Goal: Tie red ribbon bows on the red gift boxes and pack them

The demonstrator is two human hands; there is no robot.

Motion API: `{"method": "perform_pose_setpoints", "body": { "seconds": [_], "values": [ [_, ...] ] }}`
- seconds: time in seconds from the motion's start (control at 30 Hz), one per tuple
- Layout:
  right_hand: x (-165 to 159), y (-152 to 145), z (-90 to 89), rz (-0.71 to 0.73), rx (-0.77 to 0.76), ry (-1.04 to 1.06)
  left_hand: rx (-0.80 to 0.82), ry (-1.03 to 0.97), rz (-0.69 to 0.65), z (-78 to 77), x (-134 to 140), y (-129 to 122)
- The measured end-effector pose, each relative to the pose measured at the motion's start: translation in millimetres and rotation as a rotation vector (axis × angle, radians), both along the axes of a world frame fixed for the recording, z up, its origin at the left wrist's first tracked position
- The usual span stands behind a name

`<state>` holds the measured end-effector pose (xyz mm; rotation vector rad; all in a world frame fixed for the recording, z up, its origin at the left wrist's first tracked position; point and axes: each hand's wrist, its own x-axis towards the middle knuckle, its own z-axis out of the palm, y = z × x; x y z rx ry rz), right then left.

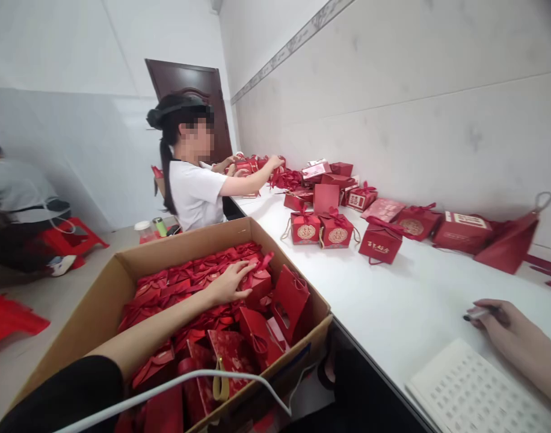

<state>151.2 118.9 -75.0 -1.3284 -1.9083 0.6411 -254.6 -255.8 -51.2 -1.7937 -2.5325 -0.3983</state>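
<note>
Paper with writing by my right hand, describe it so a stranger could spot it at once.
Start at the white table against the wall. At its near end, low on the right of the view, the paper lies just below the right hand. Rows of dark marks cover its pale page, unlike the red boxes farther along.

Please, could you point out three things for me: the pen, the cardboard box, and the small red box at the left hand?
Pen [479,313]: head view, on its light barrel.
Cardboard box [92,328]: head view, on its inner side wall.
Small red box [261,284]: head view, on its side, below the ribbon.
</note>
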Motion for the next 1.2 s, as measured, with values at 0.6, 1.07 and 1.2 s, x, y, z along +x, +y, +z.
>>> {"method": "perform_pose_setpoints", "body": {
  "seconds": [0.6, 1.07, 1.2],
  "values": [
    [-9.3, -22.2, 25.8, 0.058, -0.155, 0.005, -0.148, 0.0, 0.036, -55.2, -18.7, 55.7],
    [-7.1, -19.2, 22.9, 0.209, -0.047, 0.165, 0.136, 0.107, -0.236, 110.4, 73.4, 124.0],
    [10.3, -38.8, 60.0, 0.387, -0.05, 0.066, 0.06, 0.079, -0.679, 96.8, 172.0, 169.0]
  ]
}}
